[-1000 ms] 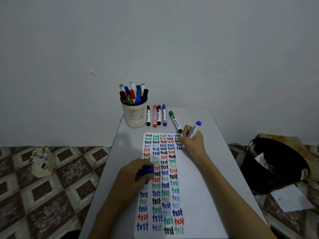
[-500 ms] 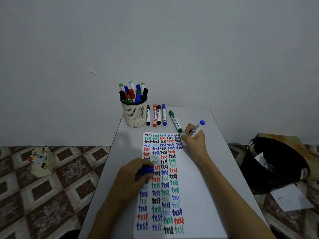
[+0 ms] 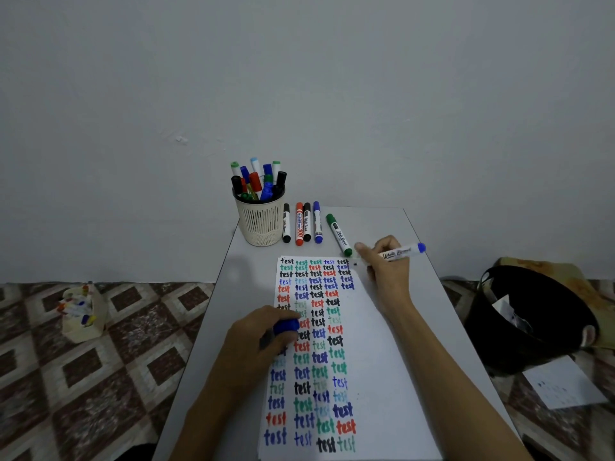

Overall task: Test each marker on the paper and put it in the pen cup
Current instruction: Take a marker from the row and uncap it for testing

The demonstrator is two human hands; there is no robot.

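Here, the right hand (image 3: 387, 266) pinches an uncapped blue marker (image 3: 400, 252) at the top right corner of the paper (image 3: 376, 361) while the left hand (image 3: 261, 336) grips its blue cap (image 3: 286, 326); pressing the cap squarely home seems wise before the pen cup (image 3: 261, 224). The barrel reads "White Board", the sheet rows of "test"

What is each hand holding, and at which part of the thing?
The right hand holds a marker by its front part, near the tip. The left hand holds the blue cap, fingers curled around it.
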